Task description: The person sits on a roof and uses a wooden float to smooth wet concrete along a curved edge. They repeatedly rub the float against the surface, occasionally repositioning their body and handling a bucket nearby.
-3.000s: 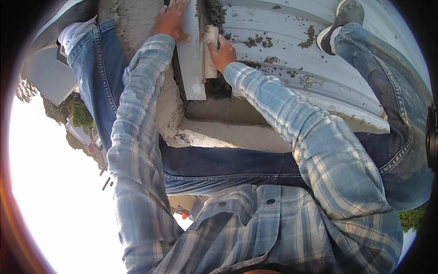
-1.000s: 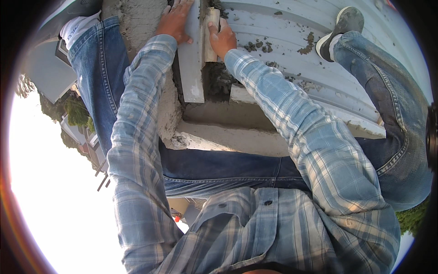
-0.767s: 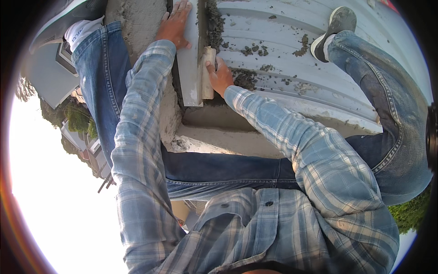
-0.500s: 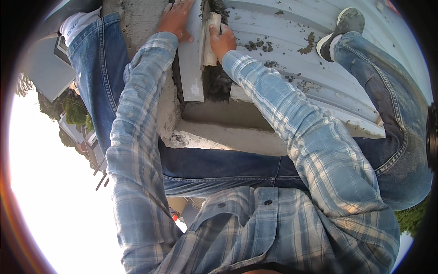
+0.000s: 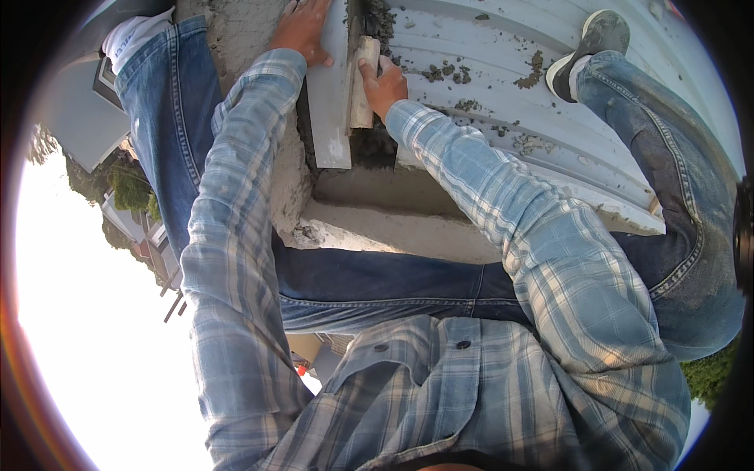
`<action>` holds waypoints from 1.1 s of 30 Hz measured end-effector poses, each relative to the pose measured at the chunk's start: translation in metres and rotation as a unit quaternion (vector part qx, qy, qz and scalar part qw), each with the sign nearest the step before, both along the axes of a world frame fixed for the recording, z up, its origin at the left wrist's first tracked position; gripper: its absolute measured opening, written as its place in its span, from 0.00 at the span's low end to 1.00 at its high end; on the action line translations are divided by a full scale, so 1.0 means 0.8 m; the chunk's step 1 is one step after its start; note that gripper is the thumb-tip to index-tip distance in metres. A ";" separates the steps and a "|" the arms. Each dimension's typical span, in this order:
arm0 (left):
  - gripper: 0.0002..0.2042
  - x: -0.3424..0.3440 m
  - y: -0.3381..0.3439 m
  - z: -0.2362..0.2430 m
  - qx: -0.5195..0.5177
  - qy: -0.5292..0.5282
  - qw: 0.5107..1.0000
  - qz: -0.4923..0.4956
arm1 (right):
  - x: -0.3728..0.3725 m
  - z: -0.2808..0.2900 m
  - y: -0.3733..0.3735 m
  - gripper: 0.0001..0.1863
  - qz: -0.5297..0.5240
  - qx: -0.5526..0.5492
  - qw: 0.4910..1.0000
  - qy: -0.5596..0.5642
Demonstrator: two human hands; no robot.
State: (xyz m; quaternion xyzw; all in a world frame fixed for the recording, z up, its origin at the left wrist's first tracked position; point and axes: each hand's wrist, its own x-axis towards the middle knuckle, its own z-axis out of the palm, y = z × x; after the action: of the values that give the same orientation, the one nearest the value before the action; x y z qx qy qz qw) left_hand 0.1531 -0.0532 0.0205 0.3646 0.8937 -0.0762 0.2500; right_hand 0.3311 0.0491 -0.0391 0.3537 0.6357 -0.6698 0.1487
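Observation:
My left hand [image 5: 302, 33] lies on a long grey board [image 5: 330, 118] and the rough concrete beside it. Its thumb rests on the board, and its fingers are stretched out, their tips near the upper edge of view. Close by on the right, my right hand [image 5: 383, 85] is closed around a short, pale wooden block [image 5: 363, 86], with the thumb on top. The block stands along the board's right side, over a narrow gap with dark wet mortar [image 5: 375, 149] in it. What lies under the block is hidden.
A concrete-edged recess [image 5: 385, 192] lies nearer to me, in front of my bent leg [image 5: 393, 282]. On the right, ribbed metal sheeting [image 5: 487, 71] carries scattered mortar crumbs [image 5: 448, 73]; my shoe [image 5: 601, 43] stands on it. Beyond the left side are rooftops and trees far below.
My right hand has drawn the wooden block a little toward me along the board. The left hand has stayed almost in place on the board.

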 end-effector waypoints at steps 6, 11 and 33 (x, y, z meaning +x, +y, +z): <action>0.66 0.003 0.011 -0.010 -0.026 -0.016 0.999 0.016 | 0.075 0.025 -0.029 0.29 -0.015 -0.055 0.998 -0.032; 0.66 0.001 0.014 0.006 -0.028 -0.003 1.000 0.010 | -0.035 0.013 0.020 0.25 -0.018 0.020 1.000 -0.008; 0.69 0.002 0.007 0.001 -0.023 -0.023 0.999 0.014 | 0.057 0.031 -0.023 0.26 0.005 0.033 0.996 -0.086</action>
State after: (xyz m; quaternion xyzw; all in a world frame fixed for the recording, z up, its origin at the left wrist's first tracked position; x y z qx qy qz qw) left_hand 0.1546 -0.0475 0.0215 0.3481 0.8907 -0.0855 0.2797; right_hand 0.3769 0.0307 -0.0147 0.4113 0.6439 -0.6151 0.1945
